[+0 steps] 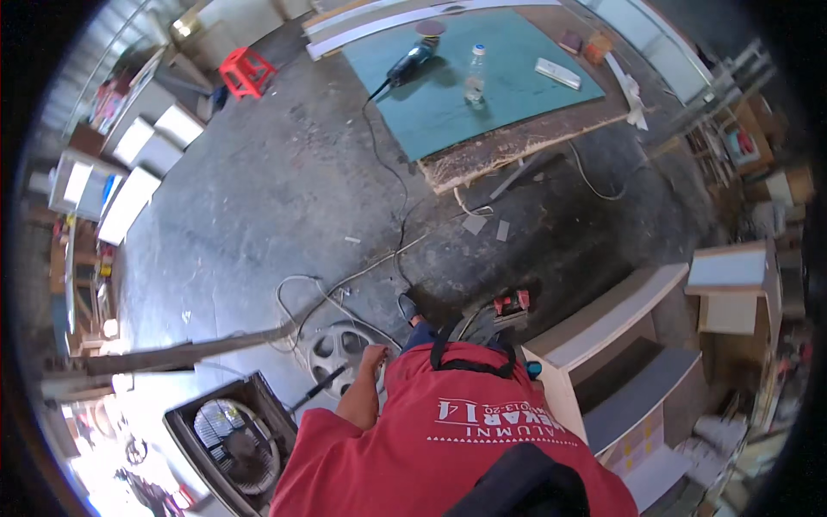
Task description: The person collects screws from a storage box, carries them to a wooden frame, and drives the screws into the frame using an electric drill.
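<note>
My left hand point(375, 355) hangs beside my red shirt, its fingers curled in with nothing seen in them. Below it, on the floor, lies a round grey spoked wheel-like base point(338, 351). A dark bar point(320, 387) slants across the edge of that base, apart from my fingers. My right hand is hidden by my body and shirt. A small teal thing point(534, 370) shows at my right side, close to a pale wooden cabinet part point(556, 392); whether I hold it cannot be seen.
Ahead stands a worktable point(525, 142) with a green top, a corded power tool point(412, 62), a bottle point(475, 76) and a white box point(558, 72). Cables point(379, 263) trail over the floor near red plugs point(512, 301). A box fan point(237, 444), red stool point(246, 71) and shelf unit point(637, 345) stand around.
</note>
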Demonstrator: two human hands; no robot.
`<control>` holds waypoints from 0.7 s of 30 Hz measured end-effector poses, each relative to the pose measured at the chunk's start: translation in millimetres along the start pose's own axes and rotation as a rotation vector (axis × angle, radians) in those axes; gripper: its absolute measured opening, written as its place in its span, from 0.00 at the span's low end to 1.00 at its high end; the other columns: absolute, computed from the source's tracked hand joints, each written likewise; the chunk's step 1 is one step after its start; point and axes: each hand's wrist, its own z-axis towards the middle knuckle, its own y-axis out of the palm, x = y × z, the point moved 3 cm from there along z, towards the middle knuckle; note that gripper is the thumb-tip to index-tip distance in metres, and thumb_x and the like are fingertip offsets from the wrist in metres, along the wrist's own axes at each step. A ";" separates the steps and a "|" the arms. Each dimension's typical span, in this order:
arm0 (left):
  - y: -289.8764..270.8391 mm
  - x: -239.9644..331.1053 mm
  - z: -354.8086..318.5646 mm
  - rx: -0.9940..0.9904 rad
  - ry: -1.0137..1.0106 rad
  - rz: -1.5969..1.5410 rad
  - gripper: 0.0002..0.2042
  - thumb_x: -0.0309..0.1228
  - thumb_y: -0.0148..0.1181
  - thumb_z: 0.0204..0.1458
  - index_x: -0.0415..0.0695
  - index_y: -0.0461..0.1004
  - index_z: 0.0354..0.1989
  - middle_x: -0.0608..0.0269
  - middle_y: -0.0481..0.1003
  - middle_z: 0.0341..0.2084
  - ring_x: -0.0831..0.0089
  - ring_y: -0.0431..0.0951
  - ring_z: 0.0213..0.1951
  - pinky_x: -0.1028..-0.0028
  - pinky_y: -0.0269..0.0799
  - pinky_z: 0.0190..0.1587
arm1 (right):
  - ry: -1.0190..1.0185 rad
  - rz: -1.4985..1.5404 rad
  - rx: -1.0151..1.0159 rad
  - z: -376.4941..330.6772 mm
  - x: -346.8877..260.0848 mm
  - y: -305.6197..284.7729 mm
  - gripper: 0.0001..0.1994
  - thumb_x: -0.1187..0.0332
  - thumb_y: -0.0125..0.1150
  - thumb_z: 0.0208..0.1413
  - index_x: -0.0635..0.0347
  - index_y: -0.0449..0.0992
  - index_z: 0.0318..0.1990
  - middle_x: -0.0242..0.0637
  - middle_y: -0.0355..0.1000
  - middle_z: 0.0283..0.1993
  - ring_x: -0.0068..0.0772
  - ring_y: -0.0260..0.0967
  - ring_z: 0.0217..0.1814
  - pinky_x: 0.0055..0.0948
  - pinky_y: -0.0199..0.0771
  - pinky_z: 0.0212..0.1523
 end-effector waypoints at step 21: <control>-189.2 84.2 89.9 -0.226 -0.200 -0.206 0.09 0.37 0.55 0.53 0.47 0.73 0.35 0.66 0.65 0.20 0.74 0.64 0.19 0.73 0.59 0.21 | 0.504 0.184 0.235 -97.2 27.4 154.8 0.13 0.63 0.54 0.53 0.56 0.83 0.38 0.48 0.78 0.44 0.48 0.76 0.47 0.36 0.76 0.44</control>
